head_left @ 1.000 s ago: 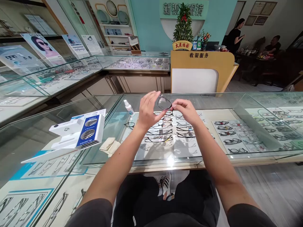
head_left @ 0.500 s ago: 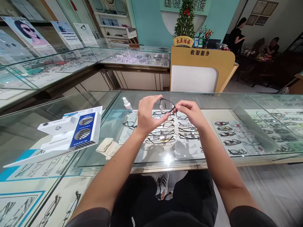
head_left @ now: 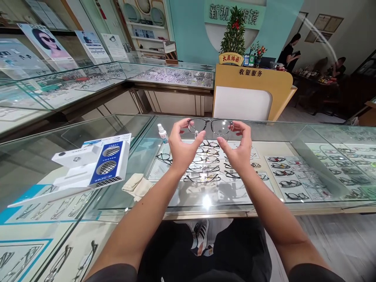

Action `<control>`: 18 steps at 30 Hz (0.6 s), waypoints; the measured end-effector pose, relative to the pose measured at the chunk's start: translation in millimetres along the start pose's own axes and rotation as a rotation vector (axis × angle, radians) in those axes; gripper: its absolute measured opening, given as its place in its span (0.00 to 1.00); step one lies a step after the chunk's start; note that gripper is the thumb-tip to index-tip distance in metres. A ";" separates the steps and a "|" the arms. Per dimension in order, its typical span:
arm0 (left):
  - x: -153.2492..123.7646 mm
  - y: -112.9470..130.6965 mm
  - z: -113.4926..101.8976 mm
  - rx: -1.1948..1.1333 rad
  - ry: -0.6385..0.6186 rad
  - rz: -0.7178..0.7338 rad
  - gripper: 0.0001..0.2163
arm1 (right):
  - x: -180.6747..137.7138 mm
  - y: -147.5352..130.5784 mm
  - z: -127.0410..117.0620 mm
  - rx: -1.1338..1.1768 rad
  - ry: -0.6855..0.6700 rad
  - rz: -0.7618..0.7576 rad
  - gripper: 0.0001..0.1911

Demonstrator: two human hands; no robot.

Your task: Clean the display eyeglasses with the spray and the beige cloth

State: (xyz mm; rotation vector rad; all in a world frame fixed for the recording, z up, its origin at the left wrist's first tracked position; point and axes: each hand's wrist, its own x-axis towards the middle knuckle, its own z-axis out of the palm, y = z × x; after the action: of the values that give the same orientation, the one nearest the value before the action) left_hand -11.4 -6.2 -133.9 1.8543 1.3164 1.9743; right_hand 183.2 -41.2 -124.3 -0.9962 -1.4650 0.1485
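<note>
A pair of eyeglasses [head_left: 209, 121] with a dark frame and clear lenses is held up above the glass counter [head_left: 188, 207], its front facing away or toward me, I cannot tell. My left hand [head_left: 182, 143] grips its left end, thumb below and fingers at the rim. At the right end, my right hand [head_left: 239, 147] holds it the same way. Just left of my left hand stands a white spray bottle [head_left: 162, 133]. A folded cream cloth [head_left: 137, 186] lies on the glass near my left forearm.
Rows of spectacle frames [head_left: 202, 178] show beneath the counter glass. On the left, a blue and white display box [head_left: 110, 164] rests on the glass. Beyond stand a yellow cashier desk [head_left: 283, 88] and a second glass showcase [head_left: 173, 78]. Two people are in the far right background.
The eyeglasses have turned from an angled pose to level and broadside. My right hand has shifted to their right end, and the hands are farther apart. The camera view has tilted slightly up.
</note>
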 end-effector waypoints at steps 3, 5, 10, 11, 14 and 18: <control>-1.4 1.0 1.0 -0.003 -0.002 -0.003 0.24 | 1.4 0.0 -1.0 -0.005 0.022 -0.011 0.27; -2.0 1.4 1.6 -0.013 0.012 -0.003 0.24 | 2.8 0.1 -2.1 -0.002 0.027 -0.014 0.26; -3.0 0.4 2.9 -0.005 0.043 0.028 0.26 | 4.4 1.8 -2.7 0.006 0.010 0.012 0.25; -3.2 -0.2 3.1 0.010 0.045 0.039 0.26 | 4.5 2.6 -2.5 0.013 0.003 0.024 0.25; -3.7 -2.0 3.5 0.057 0.064 0.079 0.27 | 4.7 5.8 -1.3 0.048 -0.025 0.058 0.25; -4.2 -3.4 3.1 0.102 0.100 0.136 0.28 | 4.9 11.0 0.6 0.077 -0.079 0.077 0.24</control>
State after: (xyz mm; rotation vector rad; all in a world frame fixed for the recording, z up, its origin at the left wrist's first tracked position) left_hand -9.2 -5.2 -139.6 1.9636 1.3766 2.1303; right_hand 188.7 -31.0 -127.7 -0.9943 -1.4814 0.3008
